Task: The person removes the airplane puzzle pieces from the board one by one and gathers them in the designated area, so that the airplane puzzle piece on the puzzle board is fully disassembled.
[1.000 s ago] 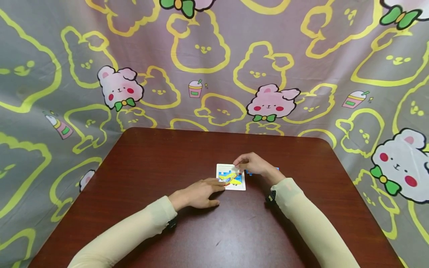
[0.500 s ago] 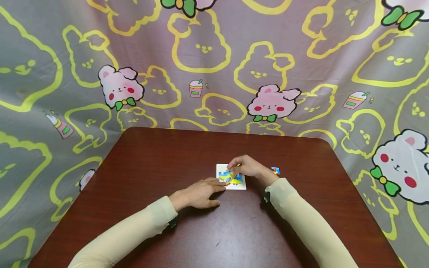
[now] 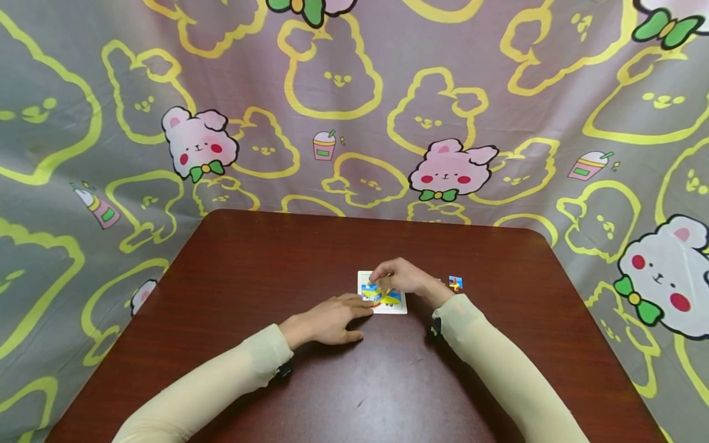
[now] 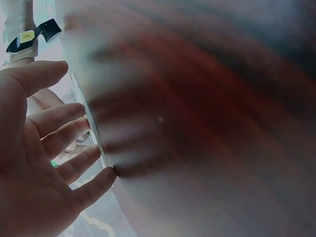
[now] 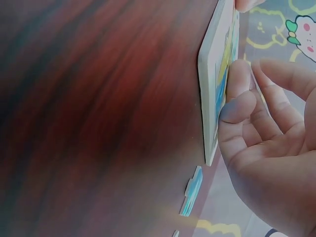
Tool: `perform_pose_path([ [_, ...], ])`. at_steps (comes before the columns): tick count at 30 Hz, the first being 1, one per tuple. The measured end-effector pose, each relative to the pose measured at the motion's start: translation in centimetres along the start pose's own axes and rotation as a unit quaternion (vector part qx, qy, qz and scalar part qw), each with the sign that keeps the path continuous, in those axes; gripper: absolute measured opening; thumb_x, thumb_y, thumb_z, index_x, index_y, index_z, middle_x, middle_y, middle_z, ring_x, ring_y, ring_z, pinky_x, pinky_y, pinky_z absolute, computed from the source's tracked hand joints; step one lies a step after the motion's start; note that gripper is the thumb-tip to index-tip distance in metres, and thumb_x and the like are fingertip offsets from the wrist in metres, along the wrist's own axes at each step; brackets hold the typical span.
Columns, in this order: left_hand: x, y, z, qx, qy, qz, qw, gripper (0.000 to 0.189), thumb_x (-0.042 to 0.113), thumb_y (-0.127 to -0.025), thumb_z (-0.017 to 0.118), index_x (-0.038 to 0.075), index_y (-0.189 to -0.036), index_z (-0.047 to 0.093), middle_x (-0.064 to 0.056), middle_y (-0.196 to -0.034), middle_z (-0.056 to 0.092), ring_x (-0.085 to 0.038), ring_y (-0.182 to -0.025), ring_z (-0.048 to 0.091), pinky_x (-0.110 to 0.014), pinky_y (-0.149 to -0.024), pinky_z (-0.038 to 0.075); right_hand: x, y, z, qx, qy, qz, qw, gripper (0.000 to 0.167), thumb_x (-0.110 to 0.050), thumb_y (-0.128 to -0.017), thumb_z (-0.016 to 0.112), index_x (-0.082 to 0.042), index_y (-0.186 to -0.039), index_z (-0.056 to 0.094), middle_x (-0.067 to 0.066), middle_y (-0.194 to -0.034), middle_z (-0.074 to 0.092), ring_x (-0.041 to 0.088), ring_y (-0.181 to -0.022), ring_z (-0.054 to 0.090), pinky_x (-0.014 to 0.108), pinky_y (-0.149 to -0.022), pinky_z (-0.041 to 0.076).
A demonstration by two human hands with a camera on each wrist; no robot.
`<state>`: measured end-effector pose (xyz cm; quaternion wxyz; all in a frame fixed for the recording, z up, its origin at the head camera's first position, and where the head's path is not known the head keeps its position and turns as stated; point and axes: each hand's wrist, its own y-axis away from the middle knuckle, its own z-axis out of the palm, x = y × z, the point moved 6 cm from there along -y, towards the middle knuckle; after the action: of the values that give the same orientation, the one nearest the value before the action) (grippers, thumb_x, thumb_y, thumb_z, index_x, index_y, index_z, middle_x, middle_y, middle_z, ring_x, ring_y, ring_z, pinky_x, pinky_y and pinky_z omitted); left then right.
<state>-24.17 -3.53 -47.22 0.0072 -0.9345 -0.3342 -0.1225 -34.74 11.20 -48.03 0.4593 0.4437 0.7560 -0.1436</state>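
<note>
On the table lies a square jigsaw puzzle board (image 3: pixel 394 311) with a pale rim and a partly filled picture of a yellow plane on blue. My left hand (image 3: pixel 330 320) rests with extended fingers on the board's left side; in the left wrist view its fingertips (image 4: pixel 109 174) touch the edge. Over the upper part of the board, my right hand (image 3: pixel 407 277) pinches a thin puzzle piece (image 5: pixel 258 90) between thumb and fingers. Only the piece's narrow edge shows in the right wrist view, so its picture is hidden.
A loose blue puzzle piece (image 3: pixel 455 283) with red and yellow marks lies right of the board. Another piece (image 5: pixel 191 192) lies nearer the board, mostly hidden by the right wrist in the head view. The brown table (image 3: pixel 266 258) meets a patterned curtain (image 3: pixel 354 135) behind.
My right hand has moved left over the board, from its upper right part toward the upper middle, uncovering loose pieces at the right. The left hand has stayed put.
</note>
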Motion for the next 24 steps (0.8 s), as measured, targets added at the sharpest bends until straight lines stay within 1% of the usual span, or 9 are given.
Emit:
perform_pose_path([
  [4,0.07,0.04,-0.06,0.002,0.0,0.004,1.0,0.056,0.036,-0.094,0.065,0.011,-0.143,0.056,0.001,-0.155,0.047,-0.027,-0.145,0.041,-0.047,-0.116,0.038,0.2,-0.28,0.22,-0.002,0.002,-0.003,1.0,0.018,-0.007,-0.092,0.063,-0.007,-0.106,0.075,0.008,-0.09,0.075,0.011,-0.07,0.064,0.024,-0.056,0.047],
  [12,0.06,0.02,-0.11,0.006,0.001,0.008,1.0,0.056,0.037,-0.094,0.065,0.011,-0.143,0.056,0.0,-0.155,0.048,-0.026,-0.144,0.042,-0.046,-0.115,0.039,-0.03,-0.28,0.37,-0.004,-0.011,-0.001,0.9999,0.02,-0.004,-0.091,0.061,-0.004,-0.107,0.074,0.012,-0.097,0.075,0.011,-0.068,0.059,0.023,-0.055,0.044],
  [19,-0.06,-0.06,0.07,0.004,-0.005,0.006,1.0,0.057,0.037,-0.094,0.065,0.012,-0.144,0.055,0.002,-0.156,0.047,-0.025,-0.145,0.041,-0.046,-0.115,0.04,0.07,-0.4,0.42,-0.004,-0.018,0.003,0.9998,0.02,-0.004,-0.092,0.061,-0.004,-0.107,0.073,0.01,-0.097,0.074,0.012,-0.07,0.06,0.023,-0.056,0.045],
  [24,-0.04,-0.09,0.02,0.007,0.002,0.006,1.0,0.057,0.035,-0.093,0.066,0.011,-0.143,0.055,0.001,-0.155,0.048,-0.026,-0.145,0.041,-0.049,-0.114,0.04,0.13,-0.37,0.35,-0.003,-0.021,0.006,0.9998,0.02,-0.003,-0.091,0.061,-0.005,-0.106,0.073,0.009,-0.099,0.074,0.013,-0.069,0.059,0.023,-0.056,0.045],
])
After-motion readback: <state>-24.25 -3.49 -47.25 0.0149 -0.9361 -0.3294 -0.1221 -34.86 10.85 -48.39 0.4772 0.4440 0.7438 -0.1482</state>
